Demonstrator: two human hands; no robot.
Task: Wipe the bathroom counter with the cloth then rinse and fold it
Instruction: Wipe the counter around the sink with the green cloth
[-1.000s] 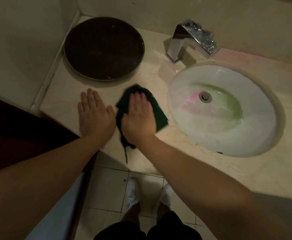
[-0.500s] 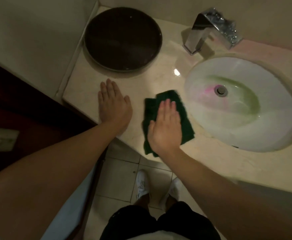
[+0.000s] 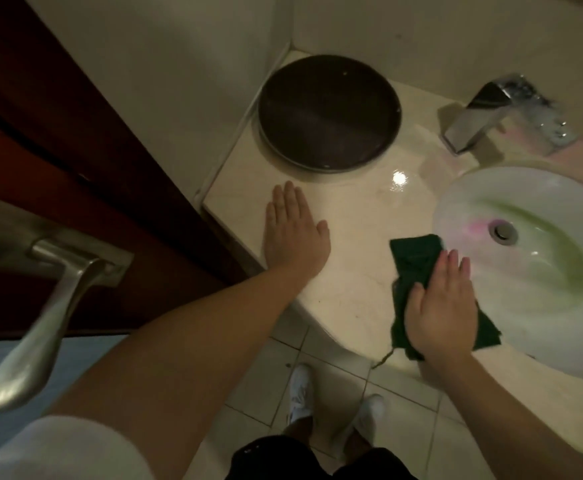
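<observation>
Cloth [image 3: 418, 261], dark green, lies flat on counter [image 3: 352, 230] under R hand [image 3: 442, 313], fingers straight, palm pressing it, at sink [image 3: 463, 202] rim. L hand [image 3: 292, 233] flat on counter, well left of cloth, holds nothing. Round dark tray [image 3: 328, 112] beyond L hand; faucet [image 3: 491, 112] beyond R.

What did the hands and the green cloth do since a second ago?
The right hand, pressing flat on the green cloth, slid it to the right along the counter, away from the left hand and up to the rim of the sink. Nothing was picked up or let go. The left hand stayed flat on the counter; the dark round tray and the faucet stayed put.
</observation>
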